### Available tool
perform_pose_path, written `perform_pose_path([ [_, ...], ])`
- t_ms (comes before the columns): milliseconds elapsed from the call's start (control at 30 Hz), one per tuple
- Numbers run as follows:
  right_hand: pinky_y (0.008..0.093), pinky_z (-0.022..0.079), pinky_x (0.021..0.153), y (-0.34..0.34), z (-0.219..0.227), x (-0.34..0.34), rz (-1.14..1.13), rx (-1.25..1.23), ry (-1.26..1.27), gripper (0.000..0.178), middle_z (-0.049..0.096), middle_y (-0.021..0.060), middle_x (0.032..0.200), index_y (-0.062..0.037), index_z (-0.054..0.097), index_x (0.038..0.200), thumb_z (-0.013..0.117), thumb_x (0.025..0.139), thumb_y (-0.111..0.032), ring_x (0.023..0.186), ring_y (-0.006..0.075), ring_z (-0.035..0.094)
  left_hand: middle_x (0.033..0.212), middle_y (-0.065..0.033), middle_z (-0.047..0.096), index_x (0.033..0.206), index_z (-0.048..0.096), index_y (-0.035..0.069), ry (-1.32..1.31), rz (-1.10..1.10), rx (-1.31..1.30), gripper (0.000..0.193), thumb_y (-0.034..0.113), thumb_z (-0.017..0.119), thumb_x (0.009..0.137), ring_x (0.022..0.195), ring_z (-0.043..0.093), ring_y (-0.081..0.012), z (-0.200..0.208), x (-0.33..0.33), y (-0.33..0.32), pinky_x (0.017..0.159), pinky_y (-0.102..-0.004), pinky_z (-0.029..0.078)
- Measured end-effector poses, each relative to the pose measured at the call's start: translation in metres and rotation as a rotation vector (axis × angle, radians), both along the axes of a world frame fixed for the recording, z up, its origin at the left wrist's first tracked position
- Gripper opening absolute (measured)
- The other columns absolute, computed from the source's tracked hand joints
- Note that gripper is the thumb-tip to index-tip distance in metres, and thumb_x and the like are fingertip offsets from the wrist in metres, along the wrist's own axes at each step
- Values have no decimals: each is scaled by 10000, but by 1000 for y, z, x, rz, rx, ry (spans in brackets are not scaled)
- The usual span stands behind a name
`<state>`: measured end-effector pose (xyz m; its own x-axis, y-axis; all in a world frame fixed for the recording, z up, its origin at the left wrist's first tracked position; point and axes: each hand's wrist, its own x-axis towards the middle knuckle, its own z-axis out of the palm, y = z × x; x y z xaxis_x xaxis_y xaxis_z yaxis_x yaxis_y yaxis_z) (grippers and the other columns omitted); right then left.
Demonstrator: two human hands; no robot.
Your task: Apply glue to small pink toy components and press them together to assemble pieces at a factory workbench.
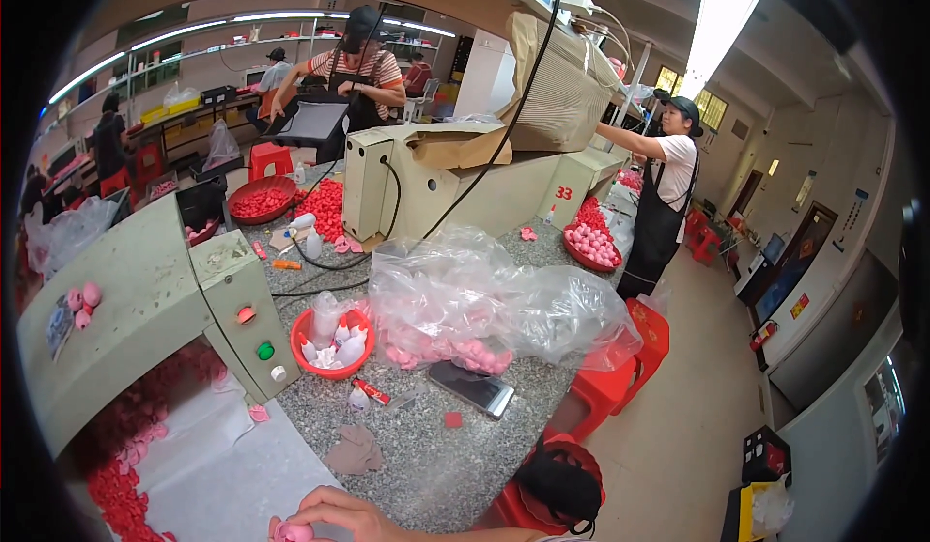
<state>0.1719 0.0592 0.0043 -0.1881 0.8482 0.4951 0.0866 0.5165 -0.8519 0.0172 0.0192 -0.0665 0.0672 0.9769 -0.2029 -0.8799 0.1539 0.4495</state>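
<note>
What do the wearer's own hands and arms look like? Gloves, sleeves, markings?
Right hand: bare, slim fingers, no glove, ring or markings visible. No watch, band or cable seen at the wrist. The lower edge cuts off the arm, so sleeves can't be judged. Left hand can't be made out clearly.
</note>
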Motion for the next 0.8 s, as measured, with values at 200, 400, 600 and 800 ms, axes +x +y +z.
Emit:
perform_pose_path([
  [200,351,449,705,1,-4,3,-1,-51,2,153,570,99,828,-70,629,855,662,734,-158,794,255,550,1122,-165,512,1168,442,-57,21,8,14,414,196,506,846,1083,458,-271,0,-2,1,971,-388,330],
  [400,349,449,702,-1,-2,2,19,-56,18,150,573,91,818,-75,637,838,669,725,-168,793,257,550,1109,-156,522,1163,450,-55,42,1,41,403,203,493,856,1066,468,-261,6,0,0,966,-380,333],
  [600,343,451,689,-10,-1,2,28,2,0,125,578,93,824,-69,637,823,656,746,-166,786,253,551,1123,-153,506,1200,412,-62,-9,-11,-6,437,183,511,853,1049,475,-248,4,5,-7,921,-343,371],
  [800,278,447,730,-7,6,7,108,-38,-21,281,532,68,922,-48,582,985,642,711,-43,863,220,543,1017,-145,517,1162,424,-77,-90,66,-68,377,116,510,851,956,486,-236,31,14,-8,883,-339,389],
])
